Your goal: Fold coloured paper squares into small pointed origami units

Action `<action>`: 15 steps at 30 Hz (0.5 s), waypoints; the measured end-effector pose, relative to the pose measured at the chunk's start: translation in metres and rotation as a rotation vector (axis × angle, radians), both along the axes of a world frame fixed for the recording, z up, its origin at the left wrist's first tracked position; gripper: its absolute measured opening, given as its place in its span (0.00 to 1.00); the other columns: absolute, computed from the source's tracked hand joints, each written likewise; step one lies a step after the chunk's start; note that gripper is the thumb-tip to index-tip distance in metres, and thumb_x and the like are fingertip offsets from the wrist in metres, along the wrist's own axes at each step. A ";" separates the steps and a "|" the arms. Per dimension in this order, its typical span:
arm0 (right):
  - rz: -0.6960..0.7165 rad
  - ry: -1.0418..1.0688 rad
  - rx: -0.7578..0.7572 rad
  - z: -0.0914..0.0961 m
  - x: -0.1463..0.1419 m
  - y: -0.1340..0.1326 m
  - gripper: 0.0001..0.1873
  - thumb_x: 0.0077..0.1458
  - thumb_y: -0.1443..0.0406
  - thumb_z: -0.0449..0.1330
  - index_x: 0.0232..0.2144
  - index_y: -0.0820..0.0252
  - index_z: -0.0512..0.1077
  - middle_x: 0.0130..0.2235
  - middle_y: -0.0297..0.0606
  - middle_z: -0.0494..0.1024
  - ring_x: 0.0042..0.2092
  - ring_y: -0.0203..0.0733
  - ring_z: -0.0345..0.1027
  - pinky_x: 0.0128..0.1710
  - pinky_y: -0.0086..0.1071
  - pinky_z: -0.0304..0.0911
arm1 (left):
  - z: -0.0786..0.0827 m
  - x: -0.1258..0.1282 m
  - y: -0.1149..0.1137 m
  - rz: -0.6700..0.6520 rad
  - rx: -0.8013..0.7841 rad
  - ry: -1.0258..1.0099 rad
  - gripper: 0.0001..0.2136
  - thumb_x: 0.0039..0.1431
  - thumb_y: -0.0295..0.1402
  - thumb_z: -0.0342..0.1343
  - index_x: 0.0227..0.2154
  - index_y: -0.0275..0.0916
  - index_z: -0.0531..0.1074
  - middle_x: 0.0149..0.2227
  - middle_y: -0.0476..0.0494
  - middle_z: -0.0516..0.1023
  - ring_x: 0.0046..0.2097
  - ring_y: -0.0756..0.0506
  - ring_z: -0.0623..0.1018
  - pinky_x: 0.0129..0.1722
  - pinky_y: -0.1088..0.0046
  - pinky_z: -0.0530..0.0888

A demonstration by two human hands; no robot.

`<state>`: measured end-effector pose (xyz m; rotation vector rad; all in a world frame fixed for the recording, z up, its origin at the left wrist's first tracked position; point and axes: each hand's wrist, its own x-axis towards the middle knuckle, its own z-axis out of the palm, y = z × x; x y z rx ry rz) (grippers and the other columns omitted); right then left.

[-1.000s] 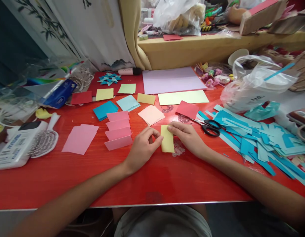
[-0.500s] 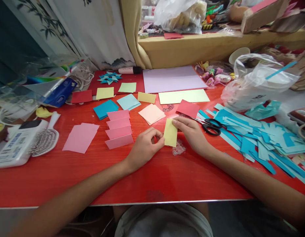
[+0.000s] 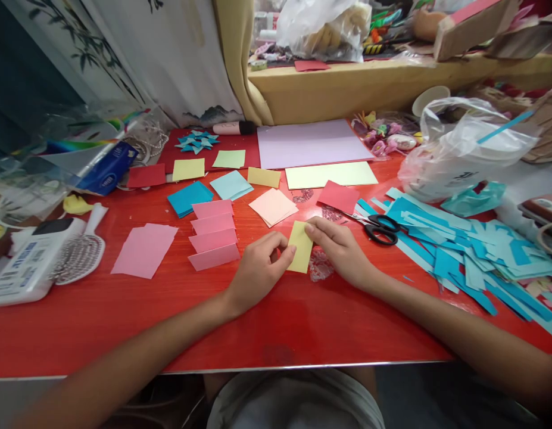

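Note:
Between my hands a narrow piece of yellow paper is held up off the red table, slightly tilted. My left hand pinches its left edge with thumb and fingers. At the upper right edge, my right hand grips it, the fingers hidden partly behind the sheet. Left of my left hand stand several folded pink papers in a column. Peach paper squares lie just beyond the hands. Black-handled scissors rest to the right, their blades by a red paper square.
Blue paper strips are heaped at the right, below a plastic bag. Pink sheets, a hairbrush and a white bottle lie left. Farther back are blue squares and a lilac sheet.
The yellow paper has moved slightly left and toward me, and leans more. My left thumb now lies over its left edge; my right hand has shifted left with it.

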<state>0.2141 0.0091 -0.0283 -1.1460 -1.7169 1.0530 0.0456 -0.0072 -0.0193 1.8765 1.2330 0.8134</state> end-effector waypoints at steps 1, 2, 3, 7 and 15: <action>0.016 -0.032 0.014 0.000 0.000 0.000 0.13 0.60 0.61 0.48 0.26 0.60 0.63 0.24 0.30 0.61 0.27 0.32 0.54 0.27 0.28 0.51 | 0.000 0.000 0.000 -0.008 0.014 0.009 0.12 0.60 0.34 0.47 0.22 0.37 0.58 0.23 0.53 0.60 0.27 0.53 0.61 0.28 0.76 0.59; 0.031 -0.042 0.025 0.001 0.000 0.000 0.12 0.60 0.61 0.49 0.28 0.60 0.64 0.25 0.31 0.63 0.27 0.32 0.55 0.28 0.28 0.52 | 0.000 0.000 -0.001 -0.014 0.022 0.015 0.12 0.60 0.33 0.47 0.21 0.37 0.57 0.23 0.53 0.60 0.27 0.53 0.61 0.28 0.76 0.59; 0.050 -0.033 0.035 0.002 0.001 0.001 0.10 0.59 0.61 0.50 0.30 0.60 0.65 0.27 0.32 0.65 0.29 0.33 0.58 0.29 0.29 0.54 | 0.000 0.000 -0.001 -0.023 0.024 0.022 0.12 0.59 0.32 0.48 0.21 0.37 0.57 0.22 0.53 0.59 0.26 0.54 0.60 0.27 0.76 0.58; 0.115 0.021 0.048 0.004 0.002 0.003 0.08 0.57 0.61 0.54 0.32 0.61 0.66 0.31 0.35 0.69 0.33 0.35 0.62 0.33 0.29 0.57 | 0.001 0.001 -0.001 -0.075 0.022 0.046 0.12 0.58 0.30 0.49 0.20 0.37 0.56 0.22 0.54 0.58 0.25 0.54 0.60 0.27 0.76 0.58; -0.125 0.225 -0.094 -0.007 0.007 0.017 0.10 0.57 0.61 0.54 0.27 0.61 0.64 0.27 0.32 0.66 0.29 0.32 0.60 0.30 0.28 0.57 | 0.000 0.000 0.001 -0.054 0.093 0.059 0.09 0.59 0.30 0.49 0.24 0.37 0.66 0.25 0.52 0.69 0.28 0.53 0.67 0.30 0.77 0.63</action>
